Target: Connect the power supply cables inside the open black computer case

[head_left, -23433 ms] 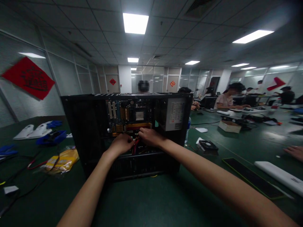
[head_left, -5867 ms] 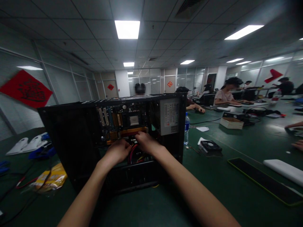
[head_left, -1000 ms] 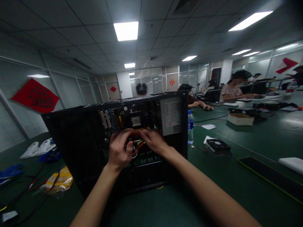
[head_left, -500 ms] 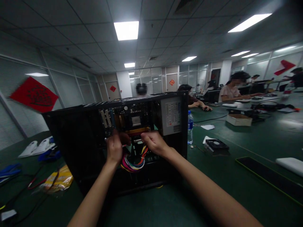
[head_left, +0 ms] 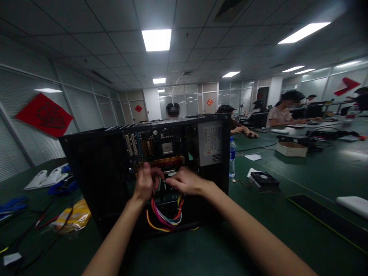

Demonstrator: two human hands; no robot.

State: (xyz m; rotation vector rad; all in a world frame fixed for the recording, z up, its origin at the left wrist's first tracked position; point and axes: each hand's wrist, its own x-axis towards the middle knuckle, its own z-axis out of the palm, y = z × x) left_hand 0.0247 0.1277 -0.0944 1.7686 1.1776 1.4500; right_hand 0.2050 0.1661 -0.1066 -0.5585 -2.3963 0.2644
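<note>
- Both hands are inside the open computer case (head_left: 94, 184): left hand (head_left: 146, 184) is curled nearly closed, with thumb and fingers pinched on the top end of the bundle of coloured wires (head_left: 165, 214).
- Right hand (head_left: 186, 181) is also almost closed, its fingertips pinching the other end of the same bundle, just beside my left hand.
- Between the two hands there is a small pale piece, maybe the plug of the wires, but it is too small and dark for me to tell.
- From my hands the wires hang down in a loop in front of the lower part of the case, with red, yellow, orange and pale strands.
- I judge the step in hand is handling the wire bundle near the motherboard (head_left: 156, 147), which is just above my fingers.
- A next move here calls for a firm pinch on the connector itself, not on the thin wires, and a straight line to its socket.
- As container, the case stands on the green surface (head_left: 287, 230) with its side open toward me; inside I see the motherboard with its slots, and the grey power supply (head_left: 212, 140) in the upper right corner.
- Outside the case, a water bottle (head_left: 232, 157) stands just beside its right wall, and a small fan (head_left: 263, 179) lies a bit further right.
</note>
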